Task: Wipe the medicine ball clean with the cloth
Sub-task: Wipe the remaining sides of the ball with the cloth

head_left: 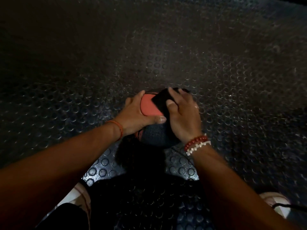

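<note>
The medicine ball [147,106], round, red and black: our left hand [134,116] curls round its side, our right hand [184,117], fingers spread, presses a black cloth [160,101] on top.

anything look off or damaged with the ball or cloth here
Nothing stands out. The ball sits on the studded floor, the left hand holds its side and the right hand presses the dark cloth on top.

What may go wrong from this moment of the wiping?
The medicine ball rests on the studded floor, steadied only by the left hand; a hard stroke might roll it. The right hand presses the cloth on the upper part, so the underside may stay unwiped.
</note>
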Tool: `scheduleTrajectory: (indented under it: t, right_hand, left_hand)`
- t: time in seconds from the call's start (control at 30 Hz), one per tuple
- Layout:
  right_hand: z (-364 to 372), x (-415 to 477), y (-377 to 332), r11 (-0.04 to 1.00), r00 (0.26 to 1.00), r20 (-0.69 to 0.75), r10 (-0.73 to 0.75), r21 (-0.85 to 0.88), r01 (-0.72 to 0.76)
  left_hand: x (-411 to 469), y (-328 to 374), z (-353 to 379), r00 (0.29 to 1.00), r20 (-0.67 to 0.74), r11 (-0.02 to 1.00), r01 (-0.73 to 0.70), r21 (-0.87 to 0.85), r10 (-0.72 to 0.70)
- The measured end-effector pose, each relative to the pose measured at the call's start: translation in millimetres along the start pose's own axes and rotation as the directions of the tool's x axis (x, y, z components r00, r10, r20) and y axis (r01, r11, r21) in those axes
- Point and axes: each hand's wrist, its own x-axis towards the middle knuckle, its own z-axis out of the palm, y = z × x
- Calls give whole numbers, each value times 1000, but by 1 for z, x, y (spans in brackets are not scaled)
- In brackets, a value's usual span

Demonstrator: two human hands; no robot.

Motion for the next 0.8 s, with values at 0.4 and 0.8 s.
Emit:
scheduleTrajectory:
  t: [0.4,0.8]
  right_hand:
    - [-14,69,9,902,864,381,329,145,-407]
    - [5,6,-10,997,997,36,63,-50,-61]
  left_hand:
    - [-3,1,4,1000,-16,1000,6,-22,-7]
    - [-4,-8,4,998,-38,997,-53,56,55]
